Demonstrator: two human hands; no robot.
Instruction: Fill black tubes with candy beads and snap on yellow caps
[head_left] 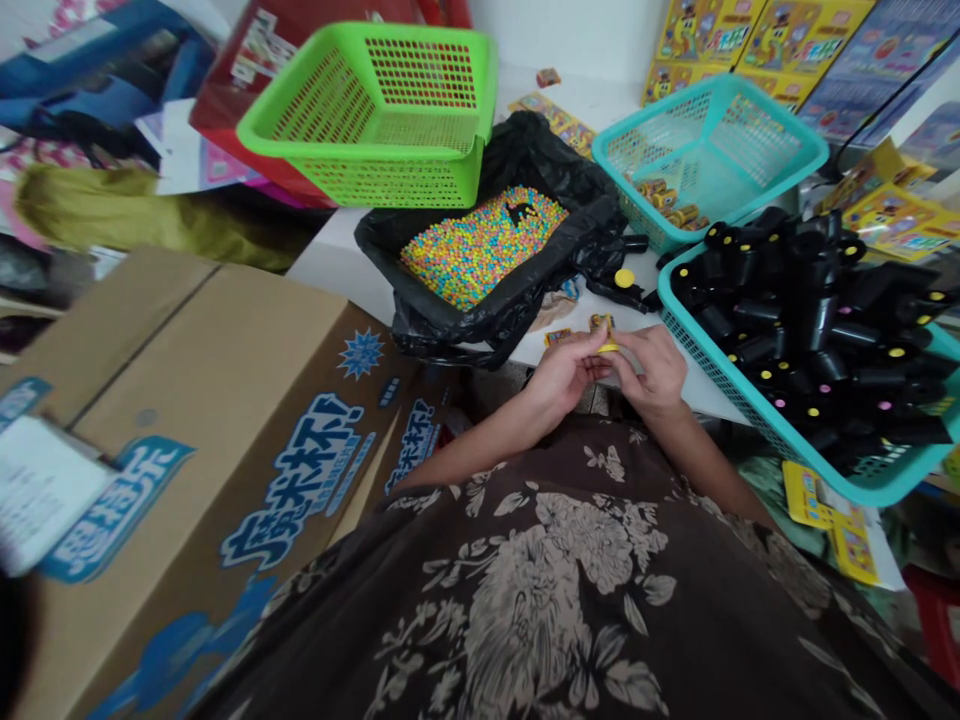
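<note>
My left hand (564,376) and my right hand (654,368) meet at the front edge of the white table. Between their fingertips is a small printed container with a yellow cap (609,347); both hands are closed on it, and the fingers hide part of it. A small printed wrapper piece (558,337) lies just beyond my left hand. Farther back on the table rests a loose round yellow cap (624,278). Beyond my left hand, a box lined with a black plastic bag (442,325) holds many small coloured candy balls (480,250) with a black scoop-like piece among them.
A green basket (367,150) stands behind the candy. At right, one turquoise basket (720,420) is heaped with black bottle-like pieces (814,320); another turquoise basket (611,155) holds small printed rolls (667,200). Large cartons (187,330) stand at left, and yellow boxes (780,40) are stacked behind.
</note>
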